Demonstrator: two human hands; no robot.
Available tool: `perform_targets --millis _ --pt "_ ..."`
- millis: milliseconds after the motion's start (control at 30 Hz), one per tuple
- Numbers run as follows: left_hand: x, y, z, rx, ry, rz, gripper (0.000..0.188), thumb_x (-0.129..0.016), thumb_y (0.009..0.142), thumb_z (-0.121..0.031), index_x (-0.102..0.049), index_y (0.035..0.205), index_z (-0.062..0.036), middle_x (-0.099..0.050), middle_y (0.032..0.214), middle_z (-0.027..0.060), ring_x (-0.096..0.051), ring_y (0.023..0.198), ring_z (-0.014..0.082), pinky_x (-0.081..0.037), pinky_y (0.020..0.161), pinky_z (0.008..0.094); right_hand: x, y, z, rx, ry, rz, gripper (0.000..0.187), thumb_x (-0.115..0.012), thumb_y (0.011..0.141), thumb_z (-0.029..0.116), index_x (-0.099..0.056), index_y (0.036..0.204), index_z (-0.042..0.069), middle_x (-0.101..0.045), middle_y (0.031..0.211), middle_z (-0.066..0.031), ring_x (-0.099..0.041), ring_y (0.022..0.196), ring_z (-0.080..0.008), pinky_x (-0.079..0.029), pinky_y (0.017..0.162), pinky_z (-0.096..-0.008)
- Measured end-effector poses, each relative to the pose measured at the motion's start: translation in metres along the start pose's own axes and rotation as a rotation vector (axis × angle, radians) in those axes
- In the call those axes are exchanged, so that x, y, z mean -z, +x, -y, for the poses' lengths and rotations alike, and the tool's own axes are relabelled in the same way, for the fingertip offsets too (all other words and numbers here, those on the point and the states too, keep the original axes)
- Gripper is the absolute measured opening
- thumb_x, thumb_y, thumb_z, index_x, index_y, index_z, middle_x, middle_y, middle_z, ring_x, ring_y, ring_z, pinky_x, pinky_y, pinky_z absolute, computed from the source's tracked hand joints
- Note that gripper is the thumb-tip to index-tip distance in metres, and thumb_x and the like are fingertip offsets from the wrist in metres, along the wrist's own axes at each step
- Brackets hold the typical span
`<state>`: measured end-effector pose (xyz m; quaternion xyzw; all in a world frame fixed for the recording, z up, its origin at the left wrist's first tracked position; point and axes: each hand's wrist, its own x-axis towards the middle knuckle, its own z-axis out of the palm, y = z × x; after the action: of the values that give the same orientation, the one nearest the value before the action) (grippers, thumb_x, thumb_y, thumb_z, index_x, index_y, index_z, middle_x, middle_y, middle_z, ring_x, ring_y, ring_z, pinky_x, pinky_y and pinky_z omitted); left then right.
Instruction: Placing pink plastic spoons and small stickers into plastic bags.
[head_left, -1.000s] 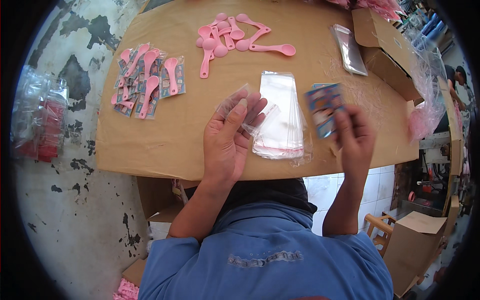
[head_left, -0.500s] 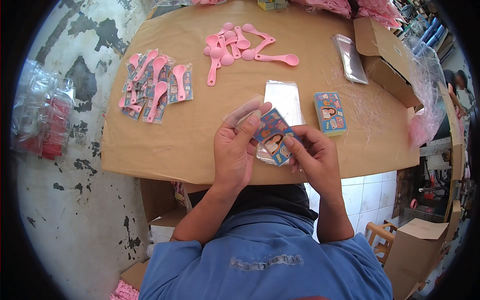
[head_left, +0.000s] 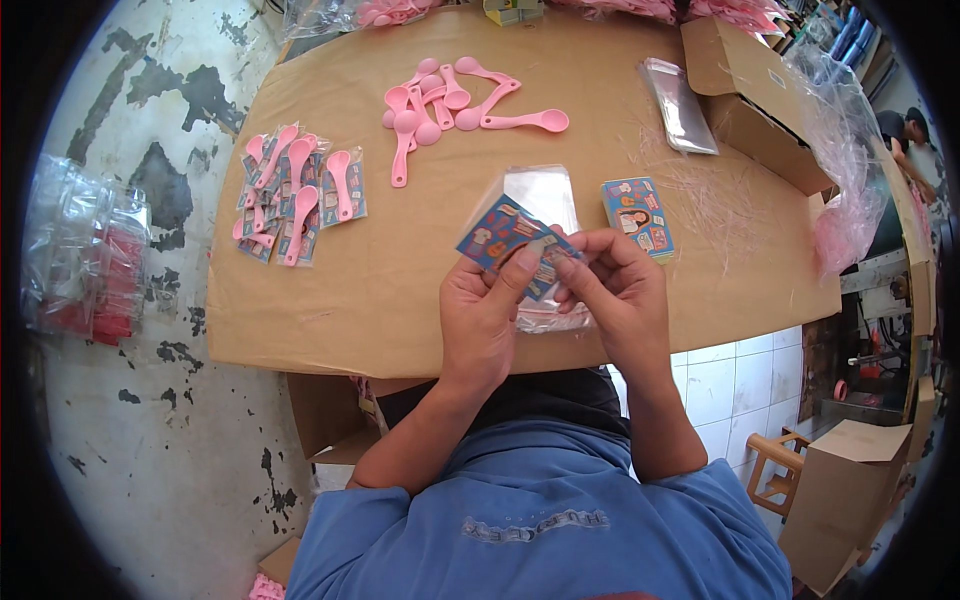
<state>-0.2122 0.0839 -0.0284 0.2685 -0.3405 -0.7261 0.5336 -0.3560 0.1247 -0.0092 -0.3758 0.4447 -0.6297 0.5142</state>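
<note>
The person's left hand (head_left: 480,315) and right hand (head_left: 622,298) share a pinching grip on a rectangular blue printed card (head_left: 497,237), right over the clear plastic sleeves (head_left: 547,192)! Just rightward sits a stack of blue cards (head_left: 640,216); farther across the brown tabletop (head_left: 330,315), loose pink plastic spoons (head_left: 455,98).

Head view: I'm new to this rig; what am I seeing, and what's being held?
There is no machine: a person works bare-handed, seen from above by a wide camera worn on the head. The left hand and right hand share a grip on a blue printed card; I can't tell whether it is sleeved. On the brown table lie clear sleeves beneath the card, a card stack to the right, loose pink spoons farther away, and packed spoons to the left.
</note>
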Motion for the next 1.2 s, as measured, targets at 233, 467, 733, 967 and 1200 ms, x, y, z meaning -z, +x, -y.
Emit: perform_targets --millis 233,467,733,967,1200 --pt "-0.008 -0.005 -0.010 -0.057 0.048 0.007 0.036 -0.065 0.100 -0.009 -0.058 0.135 0.0008 -0.061 0.139 0.0162 -0.059 0.128 0.0214 -0.048 0.107 0.0377 -0.021 0.003 -0.008 0.055 0.007 -0.029 0.018 -0.068 0.099 0.010 -0.064 0.111 -0.002 -0.070 0.102 -0.0059 -0.065 0.089 -0.0068 -0.053 0.070 -0.0222" --pt "-0.002 0.004 -0.030 -0.098 -0.079 0.084 0.060 -0.054 0.101 -0.003 -0.033 0.157 -0.0056 -0.045 0.153 0.0244 -0.045 0.143 0.0326 -0.043 0.116 0.0438 -0.027 -0.003 -0.011 -0.045 -0.023 -0.057 0.019 -0.073 0.096 0.012 -0.066 0.109 0.000 -0.071 0.090 -0.0035 -0.066 0.077 -0.0061 -0.052 0.064 -0.0213" --pt "-0.002 0.010 -0.035 -0.068 -0.339 0.140 0.059 -0.052 0.101 -0.004 -0.033 0.156 -0.0129 -0.049 0.146 0.0260 -0.050 0.137 0.0369 -0.043 0.116 0.0489 -0.037 -0.008 -0.006 -0.141 0.015 -0.003 0.019 -0.077 0.092 0.014 -0.061 0.097 0.004 -0.066 0.083 -0.0013 -0.057 0.064 -0.0037 -0.046 0.055 -0.0199" --pt "0.007 0.008 -0.028 -0.042 -0.413 0.164 0.049 -0.053 0.104 -0.010 -0.036 0.150 -0.0076 -0.062 0.120 0.0156 -0.065 0.112 0.0256 -0.056 0.100 0.0459 -0.040 0.001 -0.027 0.078 -0.053 -0.035 0.027 -0.078 0.088 0.007 -0.057 0.103 0.004 -0.062 0.089 -0.0014 -0.057 0.075 -0.0031 -0.043 0.061 -0.0191" --pt "0.039 0.020 -0.040 -0.042 -0.480 -0.106 0.035 -0.057 0.106 -0.017 -0.049 0.138 -0.0049 -0.061 0.098 0.0058 -0.062 0.086 0.0147 -0.056 0.088 0.0342 -0.032 -0.003 0.001 0.687 -0.779 0.166 0.016 -0.074 0.083 -0.007 -0.070 0.094 0.003 -0.065 0.089 -0.0065 -0.060 0.072 -0.0146 -0.049 0.058 -0.0278"
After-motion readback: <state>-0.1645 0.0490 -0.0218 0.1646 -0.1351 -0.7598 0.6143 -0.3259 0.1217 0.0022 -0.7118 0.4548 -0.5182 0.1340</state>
